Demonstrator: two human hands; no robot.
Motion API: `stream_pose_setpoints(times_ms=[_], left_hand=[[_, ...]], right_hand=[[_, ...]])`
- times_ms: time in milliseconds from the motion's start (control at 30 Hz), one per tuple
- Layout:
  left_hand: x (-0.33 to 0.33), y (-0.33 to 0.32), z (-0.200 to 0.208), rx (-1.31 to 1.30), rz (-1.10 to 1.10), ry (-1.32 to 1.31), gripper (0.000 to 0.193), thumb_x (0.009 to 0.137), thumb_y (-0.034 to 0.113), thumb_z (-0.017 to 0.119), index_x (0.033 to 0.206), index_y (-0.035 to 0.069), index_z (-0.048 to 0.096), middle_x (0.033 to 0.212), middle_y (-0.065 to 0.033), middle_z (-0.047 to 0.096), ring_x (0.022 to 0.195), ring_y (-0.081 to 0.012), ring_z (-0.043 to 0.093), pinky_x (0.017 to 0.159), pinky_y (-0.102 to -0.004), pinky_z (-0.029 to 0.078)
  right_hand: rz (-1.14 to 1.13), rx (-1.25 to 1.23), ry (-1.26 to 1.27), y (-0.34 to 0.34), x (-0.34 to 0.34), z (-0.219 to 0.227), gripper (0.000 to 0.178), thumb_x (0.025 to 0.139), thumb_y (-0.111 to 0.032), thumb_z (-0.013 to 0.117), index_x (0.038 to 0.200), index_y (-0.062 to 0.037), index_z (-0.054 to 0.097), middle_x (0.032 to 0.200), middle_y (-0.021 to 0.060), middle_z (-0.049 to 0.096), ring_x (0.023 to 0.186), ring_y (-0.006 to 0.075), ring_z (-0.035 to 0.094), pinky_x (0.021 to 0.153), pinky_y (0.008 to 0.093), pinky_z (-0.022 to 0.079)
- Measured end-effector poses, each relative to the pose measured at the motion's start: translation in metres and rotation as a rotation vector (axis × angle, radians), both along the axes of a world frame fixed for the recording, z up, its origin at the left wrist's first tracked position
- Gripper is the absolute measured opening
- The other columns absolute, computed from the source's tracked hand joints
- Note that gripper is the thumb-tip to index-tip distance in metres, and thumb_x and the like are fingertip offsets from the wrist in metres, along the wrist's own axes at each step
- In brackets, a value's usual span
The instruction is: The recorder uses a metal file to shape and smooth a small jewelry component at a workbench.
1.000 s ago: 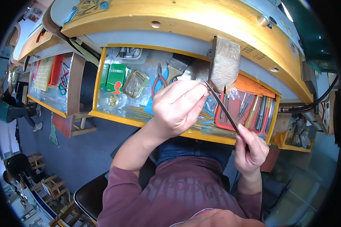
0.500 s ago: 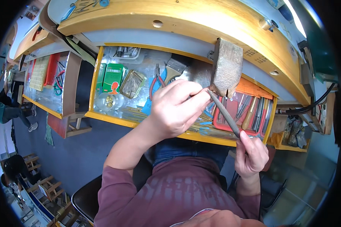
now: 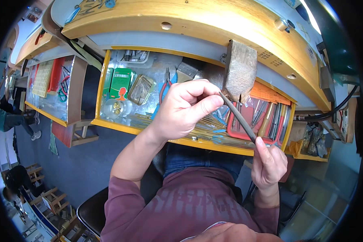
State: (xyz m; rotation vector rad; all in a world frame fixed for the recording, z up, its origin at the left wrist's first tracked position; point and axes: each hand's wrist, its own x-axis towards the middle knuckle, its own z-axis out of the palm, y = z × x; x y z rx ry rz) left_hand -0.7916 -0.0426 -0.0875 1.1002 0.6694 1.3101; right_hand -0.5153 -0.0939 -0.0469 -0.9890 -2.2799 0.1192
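My right hand (image 3: 268, 163) pinches the lower end of a dark grey, tapered metal file (image 3: 240, 121) between thumb and fingers. The file slants up to the left, and its narrow end meets the fingertips of my left hand (image 3: 185, 107). That hand is closed in a pinch, thumb against the bent index finger; what sits between the fingertips is hidden or too small to name. Just beyond the file's tip, a worn wooden bench pin (image 3: 241, 70) juts from the bench edge toward me, apart from my fingers.
Below my hands an open yellow-edged drawer (image 3: 121, 126) holds pliers (image 3: 165, 86), a green box (image 3: 122, 82), a dish of thin metal bits (image 3: 141, 88) and a red tray (image 3: 246, 135) of tools. The wooden workbench (image 3: 189, 20) curves across the far side. People stand at the far left.
My left hand has turned, its thumb now showing more, and its fingertips have drawn slightly back from the bench pin. The file has shifted only a little.
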Motion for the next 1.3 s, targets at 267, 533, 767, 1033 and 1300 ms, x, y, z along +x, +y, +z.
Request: stream_pose_setpoints(times_ms=[267,533,767,1033,1300], left_hand=[[0.002,-0.002,0.003,-0.125,-0.04,-0.103,0.007,0.103,0.004,0.065,0.1,-0.002,0.068,0.088,0.0026,0.062,0.08,-0.0025,0.051,0.069,-0.0206,0.042],[0.002,0.0,0.004,-0.032,-0.018,-0.042,0.008,0.102,0.005,0.066,0.1,-0.002,0.068,0.084,0.0031,0.061,0.075,-0.0014,0.05,0.064,-0.0205,0.041],[0.011,-0.022,0.015,0.032,0.227,0.177,0.009,0.103,0.001,0.061,0.109,-0.005,0.065,0.08,-0.0061,0.069,0.071,-0.0109,0.068,0.065,-0.025,0.057],[0.009,-0.005,0.026,0.814,0.502,1.012,0.056,0.07,-0.012,0.066,0.125,-0.004,0.072,0.092,-0.0126,0.07,0.075,-0.0271,0.064,0.073,-0.0383,0.05],[-0.012,-0.026,0.02,0.417,0.634,0.286,0.045,0.11,0.006,0.045,0.154,-0.004,0.041,0.105,-0.0129,0.074,0.086,-0.0132,0.068,0.08,-0.0239,0.055]], right_hand=[[-0.013,0.076,0.092,0.017,-0.031,0.01,0.046,0.075,0.011,0.08,0.12,0.0036,0.074,0.07,0.0061,0.057,0.057,0.019,0.056,0.052,0.0309,0.043],[-0.034,0.028,0.02,0.007,-0.01,0.003,0.045,0.077,0.012,0.078,0.121,0.0026,0.074,0.072,0.0072,0.058,0.057,0.0195,0.055,0.053,0.0318,0.044],[-0.047,0.126,0.211,0.011,-0.015,0.016,0.032,0.096,0.001,0.07,0.126,0.0069,0.064,0.086,0.0135,0.069,0.064,0.021,0.062,0.059,0.0313,0.049],[-0.096,-0.027,0.23,0.017,-0.008,-0.015,0.028,0.094,0.004,0.069,0.122,0.0079,0.069,0.082,0.0127,0.068,0.065,0.0193,0.062,0.062,0.0308,0.05],[-0.36,-0.659,0.095,0.055,0.027,-0.061,0.021,0.101,-0.014,0.065,0.087,0.0021,0.064,0.059,0.0072,0.05,0.052,0.014,0.049,0.052,0.0327,0.039]])
